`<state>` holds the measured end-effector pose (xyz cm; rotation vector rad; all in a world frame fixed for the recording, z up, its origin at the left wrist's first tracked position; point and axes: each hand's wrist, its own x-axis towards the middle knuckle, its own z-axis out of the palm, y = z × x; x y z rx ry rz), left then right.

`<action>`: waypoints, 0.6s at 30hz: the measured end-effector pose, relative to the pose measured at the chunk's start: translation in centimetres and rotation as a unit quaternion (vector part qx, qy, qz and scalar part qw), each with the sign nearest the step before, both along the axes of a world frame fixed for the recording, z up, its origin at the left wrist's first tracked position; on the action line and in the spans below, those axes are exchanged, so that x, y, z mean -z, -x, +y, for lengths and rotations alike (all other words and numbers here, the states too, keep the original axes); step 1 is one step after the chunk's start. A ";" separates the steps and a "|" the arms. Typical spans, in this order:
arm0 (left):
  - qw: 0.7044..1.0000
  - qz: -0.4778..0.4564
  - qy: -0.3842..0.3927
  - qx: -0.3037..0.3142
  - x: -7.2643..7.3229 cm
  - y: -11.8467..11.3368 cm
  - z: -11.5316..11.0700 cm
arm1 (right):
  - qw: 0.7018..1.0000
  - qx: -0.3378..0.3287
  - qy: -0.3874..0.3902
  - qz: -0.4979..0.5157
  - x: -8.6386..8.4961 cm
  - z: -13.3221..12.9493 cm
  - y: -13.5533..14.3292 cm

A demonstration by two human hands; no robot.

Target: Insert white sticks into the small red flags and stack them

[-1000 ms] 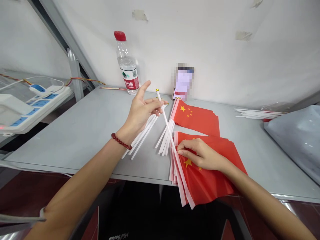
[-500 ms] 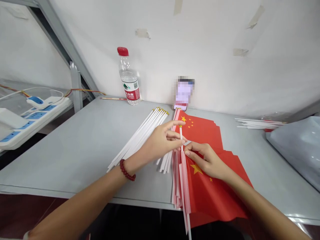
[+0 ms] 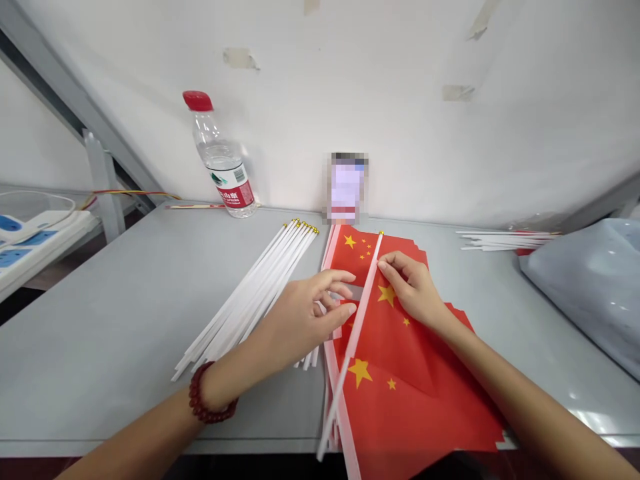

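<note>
Here, my right hand has a narrow grip, thumb and finger pinching the upper corner of a red flag by its pale sleeve. The white stick inside that sleeve slants, gold tip pointing away from me and rightward, bare end towards the front edge of the counter. The cloth spreads right, over a flag stack. My left hand is loosely wide, fingers curled, just left of the sleeve.
</note>
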<state>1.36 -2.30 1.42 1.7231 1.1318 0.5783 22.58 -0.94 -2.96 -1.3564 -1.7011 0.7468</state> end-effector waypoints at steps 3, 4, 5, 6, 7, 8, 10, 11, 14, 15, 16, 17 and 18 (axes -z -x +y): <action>0.999 0.031 0.009 0.036 -0.6 0.1 -0.3 | 0.999 0.020 0.005 0.025 -0.5 -0.1 0.0; 0.998 0.046 0.013 0.049 -0.7 0.1 -0.3 | 0.999 0.027 0.007 0.038 -0.6 -0.1 -0.1; 0.996 0.060 0.017 0.061 -0.7 0.1 -0.4 | 0.998 0.033 0.011 0.056 -0.7 -0.1 -0.1; 0.995 0.070 0.020 0.071 -0.7 0.1 -0.5 | 0.996 0.041 0.014 0.077 -0.9 -0.1 -0.2; 0.994 0.074 0.017 0.079 -0.6 0.2 -0.6 | 0.994 0.051 0.018 0.098 -1.0 0.0 -0.4; 0.993 0.073 0.010 0.087 -0.5 0.2 -0.6 | 0.991 0.061 0.021 0.118 -1.2 0.2 -0.5; 0.992 0.069 -0.005 0.107 -0.2 0.3 -0.7 | 0.986 0.086 0.023 0.144 -1.4 0.5 -1.0; 0.991 0.068 -0.012 0.118 -0.1 0.4 -0.7 | 0.984 0.099 0.021 0.150 -1.5 0.8 -1.3; 0.988 0.064 -0.020 0.140 0.1 0.7 -0.6 | 0.979 0.125 0.003 0.159 -1.6 1.6 -2.5; 0.987 0.059 -0.022 0.145 0.1 0.7 -0.5 | 0.978 0.132 -0.006 0.161 -1.5 1.9 -3.0; 0.987 0.055 -0.019 0.151 0.2 0.8 -0.4 | 0.977 0.138 -0.013 0.162 -1.4 2.1 -3.5; 0.986 0.052 -0.010 0.158 0.3 0.9 -0.2 | 0.975 0.145 -0.021 0.164 -1.3 2.4 -4.0; 0.985 0.051 0.003 0.165 0.4 0.9 0.0 | 0.974 0.153 -0.027 0.165 -1.2 2.6 -4.5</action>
